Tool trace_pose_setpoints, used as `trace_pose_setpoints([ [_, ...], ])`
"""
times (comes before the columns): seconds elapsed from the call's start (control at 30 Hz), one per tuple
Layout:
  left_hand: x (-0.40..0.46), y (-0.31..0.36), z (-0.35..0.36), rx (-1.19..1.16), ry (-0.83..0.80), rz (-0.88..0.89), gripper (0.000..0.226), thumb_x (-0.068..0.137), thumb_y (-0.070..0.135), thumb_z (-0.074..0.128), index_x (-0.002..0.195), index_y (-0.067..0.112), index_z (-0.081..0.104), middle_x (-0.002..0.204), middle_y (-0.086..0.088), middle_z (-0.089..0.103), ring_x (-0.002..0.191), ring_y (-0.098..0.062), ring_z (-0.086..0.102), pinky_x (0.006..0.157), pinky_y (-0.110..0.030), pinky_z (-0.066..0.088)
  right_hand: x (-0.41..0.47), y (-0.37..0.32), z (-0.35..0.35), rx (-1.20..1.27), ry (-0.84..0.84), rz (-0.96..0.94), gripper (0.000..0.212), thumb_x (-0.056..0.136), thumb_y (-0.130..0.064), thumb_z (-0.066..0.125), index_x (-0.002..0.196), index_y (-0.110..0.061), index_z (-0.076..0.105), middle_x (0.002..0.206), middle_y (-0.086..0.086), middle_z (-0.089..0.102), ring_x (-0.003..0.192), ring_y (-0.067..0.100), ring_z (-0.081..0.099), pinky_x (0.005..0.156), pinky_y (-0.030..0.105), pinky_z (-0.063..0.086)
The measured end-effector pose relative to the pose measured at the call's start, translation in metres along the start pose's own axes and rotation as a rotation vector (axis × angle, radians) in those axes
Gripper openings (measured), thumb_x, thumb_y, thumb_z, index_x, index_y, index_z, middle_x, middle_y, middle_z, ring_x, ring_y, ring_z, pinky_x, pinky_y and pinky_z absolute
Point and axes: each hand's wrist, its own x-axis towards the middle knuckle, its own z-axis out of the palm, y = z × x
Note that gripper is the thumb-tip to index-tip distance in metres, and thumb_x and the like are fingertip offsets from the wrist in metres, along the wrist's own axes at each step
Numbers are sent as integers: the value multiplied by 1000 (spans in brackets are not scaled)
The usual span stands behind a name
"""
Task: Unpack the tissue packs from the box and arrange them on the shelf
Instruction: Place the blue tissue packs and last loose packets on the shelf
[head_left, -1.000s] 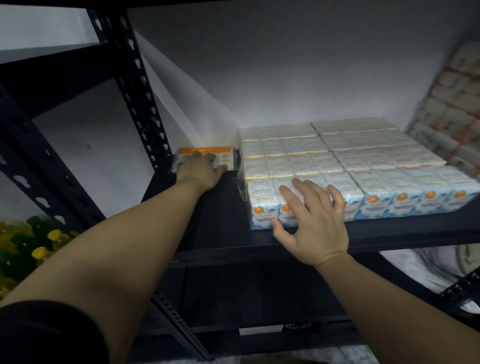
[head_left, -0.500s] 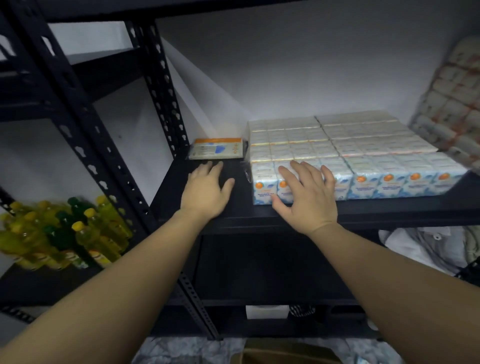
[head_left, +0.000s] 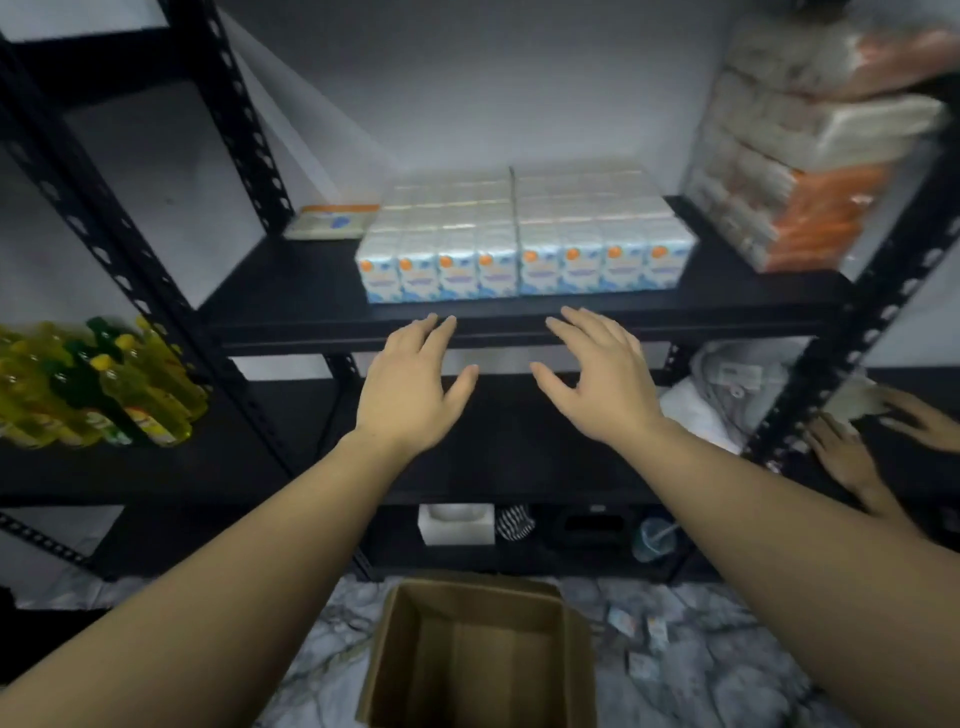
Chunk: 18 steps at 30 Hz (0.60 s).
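Shelf (head_left: 291, 291) holds tissue packs (head_left: 519, 249) (hands empty, spread).

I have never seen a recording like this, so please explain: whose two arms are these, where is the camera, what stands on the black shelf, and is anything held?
No machine is here. The camera sits on a person's head and looks forward and down, so the two bare arms are that person's own. The left hand and the right hand are open in front of the black metal shelf and hold nothing. On the shelf stand two blocks of small white-and-blue tissue packs with orange dots, side by side. Beside them lies a flat single pack with an orange edge, and at the right a tall stack of wrapped orange-and-white bundles. Below, on the floor, stands an open brown cardboard box; its visible inside looks empty.
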Motion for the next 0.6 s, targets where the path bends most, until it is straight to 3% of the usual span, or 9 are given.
trace_pose_setpoints([
  [0.27, -60, 97, 102, -63, -278, 35, 73, 102, 61, 46, 163, 23, 30, 167, -3, 34, 154, -24, 27, 123, -45, 31, -138, 93, -24, 11, -216, 223, 66, 97, -60, 58, 152, -24, 52, 157, -1, 48, 146, 19, 41, 118, 44, 36],
  [0.6, -98, 121, 208, -148, -553, 53, 79, 100, 62, 51, 164, 23, 27, 165, -2, 36, 151, -24, 29, 122, -45, 33, -232, 141, -2, 34, -322, 524, 64, 96, -53, 66, 150, -20, 53, 154, 2, 53, 142, 23, 44, 116, 42, 40],
])
